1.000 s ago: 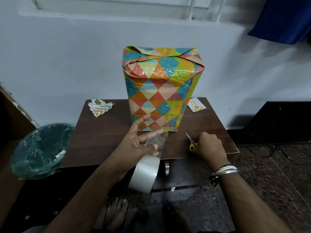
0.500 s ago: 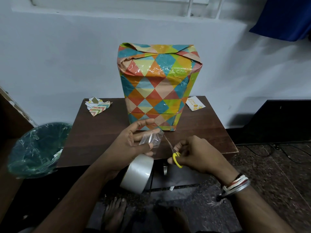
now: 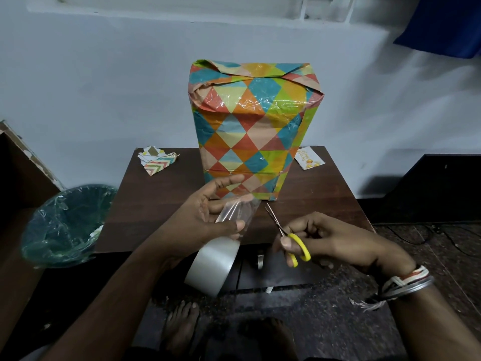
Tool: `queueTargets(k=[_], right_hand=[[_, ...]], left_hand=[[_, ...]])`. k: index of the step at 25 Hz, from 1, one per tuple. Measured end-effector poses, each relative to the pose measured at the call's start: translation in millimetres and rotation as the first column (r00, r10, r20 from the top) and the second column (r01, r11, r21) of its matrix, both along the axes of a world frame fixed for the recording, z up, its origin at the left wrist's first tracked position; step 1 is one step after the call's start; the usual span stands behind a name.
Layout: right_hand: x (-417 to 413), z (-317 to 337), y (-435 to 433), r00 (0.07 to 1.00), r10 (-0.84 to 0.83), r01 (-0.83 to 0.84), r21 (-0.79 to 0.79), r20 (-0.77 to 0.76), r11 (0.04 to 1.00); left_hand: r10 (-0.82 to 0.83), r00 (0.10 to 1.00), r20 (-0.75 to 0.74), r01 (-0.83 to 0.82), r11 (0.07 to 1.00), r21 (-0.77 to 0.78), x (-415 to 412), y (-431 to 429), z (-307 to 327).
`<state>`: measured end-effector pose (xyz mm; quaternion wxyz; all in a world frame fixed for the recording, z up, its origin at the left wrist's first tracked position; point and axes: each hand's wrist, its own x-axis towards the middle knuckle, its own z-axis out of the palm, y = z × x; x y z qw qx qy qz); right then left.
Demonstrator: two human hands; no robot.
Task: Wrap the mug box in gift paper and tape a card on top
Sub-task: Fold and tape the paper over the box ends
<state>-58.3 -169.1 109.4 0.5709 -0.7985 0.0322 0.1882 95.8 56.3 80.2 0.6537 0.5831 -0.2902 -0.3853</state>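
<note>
The box [image 3: 253, 131] in the middle of the frame wears bright paper, creased on top, with shiny crinkled clear tape over it; the table [image 3: 161, 204] is smooth dark wood; the tape roll [image 3: 212, 267], lower middle, is shiny see-through plastic; the scissors [image 3: 286, 235] have thin metal blades and yellow plastic handles; the bin [image 3: 46, 230] at left holds a crinkly shiny plastic bag.

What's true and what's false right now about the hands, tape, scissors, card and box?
1. The left hand pinches a tape strip, with the tape roll hanging below it. True.
2. The right hand holds the scissors. True.
3. The card is taped on top of the wrapped box. False: it lies on the table, right of the box.
4. The wrapped box lies flat on its side. False: it stands upright.
5. Paper scraps lie on the table left of the box. True.
</note>
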Motion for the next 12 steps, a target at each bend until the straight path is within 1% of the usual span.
queueTargets(k=[2, 5, 12], right_hand=[[-1.0, 1.5, -0.2, 0.998, 0.068, -0.067, 0.017, -0.012, 0.998], [0.6, 0.7, -0.3, 0.992, 0.121, -0.121, 0.026, -0.025, 0.992], [1.4, 0.4, -2.7, 0.987, 0.158, -0.158, 0.023, -0.004, 0.987]], left_hand=[[-0.022, 1.000, -0.012, 0.021, 1.000, -0.007, -0.4, 0.3, 1.6], [-0.036, 0.999, -0.025, 0.036, 0.999, -0.022, -1.0, 0.8, 3.8], [-0.083, 0.996, -0.024, 0.082, 0.997, -0.010, -2.9, 0.7, 3.1]])
